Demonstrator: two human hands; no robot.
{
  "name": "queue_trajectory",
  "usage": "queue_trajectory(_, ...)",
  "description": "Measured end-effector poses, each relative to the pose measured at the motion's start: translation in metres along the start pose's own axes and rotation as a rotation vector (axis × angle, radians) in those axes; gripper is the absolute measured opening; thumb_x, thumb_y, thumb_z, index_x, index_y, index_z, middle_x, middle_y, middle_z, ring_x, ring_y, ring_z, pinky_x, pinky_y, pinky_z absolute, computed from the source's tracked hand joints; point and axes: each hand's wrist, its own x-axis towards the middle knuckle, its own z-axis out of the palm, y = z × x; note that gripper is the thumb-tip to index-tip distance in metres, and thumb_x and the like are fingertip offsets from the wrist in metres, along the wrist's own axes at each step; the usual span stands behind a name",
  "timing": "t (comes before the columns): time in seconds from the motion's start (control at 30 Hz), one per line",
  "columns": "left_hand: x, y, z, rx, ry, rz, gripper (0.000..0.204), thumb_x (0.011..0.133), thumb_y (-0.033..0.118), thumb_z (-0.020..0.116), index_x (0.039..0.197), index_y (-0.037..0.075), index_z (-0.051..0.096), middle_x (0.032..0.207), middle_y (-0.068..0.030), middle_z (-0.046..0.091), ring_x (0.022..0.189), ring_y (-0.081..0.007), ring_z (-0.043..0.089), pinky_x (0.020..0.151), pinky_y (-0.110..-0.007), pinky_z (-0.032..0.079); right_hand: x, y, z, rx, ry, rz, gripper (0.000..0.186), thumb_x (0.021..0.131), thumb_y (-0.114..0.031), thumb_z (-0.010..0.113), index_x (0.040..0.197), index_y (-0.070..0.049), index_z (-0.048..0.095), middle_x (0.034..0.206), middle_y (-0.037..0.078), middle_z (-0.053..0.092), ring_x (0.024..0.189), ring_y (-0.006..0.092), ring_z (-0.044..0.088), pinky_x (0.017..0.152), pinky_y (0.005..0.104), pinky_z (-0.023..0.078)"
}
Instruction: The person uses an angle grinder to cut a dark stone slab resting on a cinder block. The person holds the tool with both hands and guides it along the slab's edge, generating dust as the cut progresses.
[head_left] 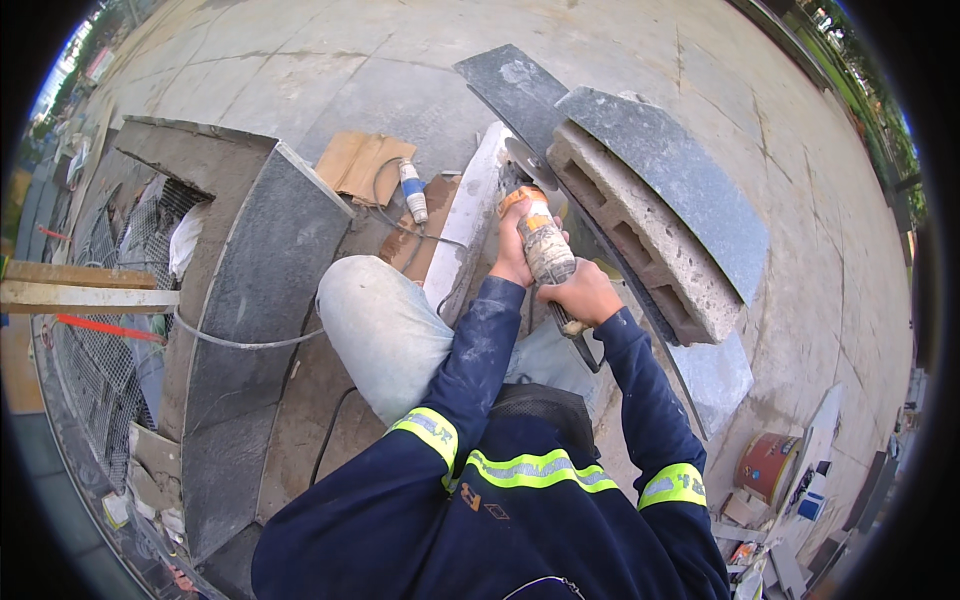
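Note:
My left hand (512,250) grips the front body of a dusty angle grinder (548,250) with an orange head. My right hand (580,293) holds its rear end, where the cord comes out. The grinder's disc (530,160) stands at the edge of dark stone slabs (500,80) lying on a hollow concrete block (690,280); whether it touches the stone I cannot tell. A bluish-grey slab (670,160) covers the top of the block. A long white piece (466,215) lies left of the disc. My jeans-clad knee (375,320) is left of my arms.
Cardboard (355,155) and a white-and-blue plug connector (413,192) with cables lie front left. Dark slabs (250,330), wire mesh (130,380) and timber battens (90,276) fill the left side. A red-brown bucket (765,465) and scraps sit at lower right on the concrete paving (820,280).

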Motion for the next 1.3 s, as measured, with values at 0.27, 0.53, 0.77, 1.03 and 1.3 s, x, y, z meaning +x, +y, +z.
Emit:
queue_trajectory(0.27,0.01,0.01,0.0,0.014,0.01,0.025,0.052,0.079,0.045,0.061,0.107,0.005,0.044,0.085,-0.012,0.056,0.071,-0.0295,0.062,0.061,-0.045,0.055,0.013,-0.009,-0.004,0.001,-0.018,-0.014,0.061,0.056,-0.037,0.074,0.092,0.011,0.063,0.089,0.025,0.066,0.086,0.0342,0.066,0.079,0.0364,0.051)
queue_trajectory(0.53,0.029,0.028,0.004,0.043,0.085,0.077,0.053,0.079,0.044,0.062,0.108,0.003,0.044,0.084,-0.0137,0.056,0.071,-0.0304,0.062,0.061,-0.044,0.055,0.049,-0.01,-0.003,0.013,-0.035,-0.015,0.061,0.055,-0.039,0.075,0.089,0.011,0.065,0.087,0.023,0.067,0.084,0.0325,0.067,0.077,0.035,0.051)
queue_trajectory(0.77,0.046,0.036,-0.006,0.017,0.059,0.051,0.054,0.079,0.044,0.061,0.106,0.0,0.046,0.084,-0.015,0.058,0.071,-0.0316,0.063,0.062,-0.045,0.056,0.067,-0.012,-0.002,-0.002,-0.036,0.012,0.06,0.055,-0.038,0.075,0.09,0.01,0.065,0.087,0.021,0.067,0.083,0.0305,0.067,0.076,0.0348,0.051)
queue_trajectory(1.03,0.027,0.025,-0.005,0.037,0.048,0.062,0.051,0.08,0.044,0.059,0.104,0.001,0.047,0.085,-0.0148,0.058,0.071,-0.0329,0.063,0.061,-0.045,0.056,0.042,-0.008,0.002,0.009,-0.009,-0.062,0.05,0.058,-0.033,0.074,0.086,0.008,0.064,0.078,0.018,0.066,0.072,0.0277,0.065,0.069,0.0341,0.05)
queue_trajectory(1.3,0.007,0.009,-0.003,-0.001,0.008,0.038,0.046,0.083,0.042,0.056,0.104,0.003,0.046,0.084,-0.0149,0.058,0.07,-0.0331,0.064,0.058,-0.046,0.056,0.02,0.003,0.008,-0.03,0.021,-0.018,0.059,0.056,-0.036,0.074,0.093,0.008,0.061,0.089,0.024,0.066,0.086,0.0347,0.065,0.078,0.0368,0.05)
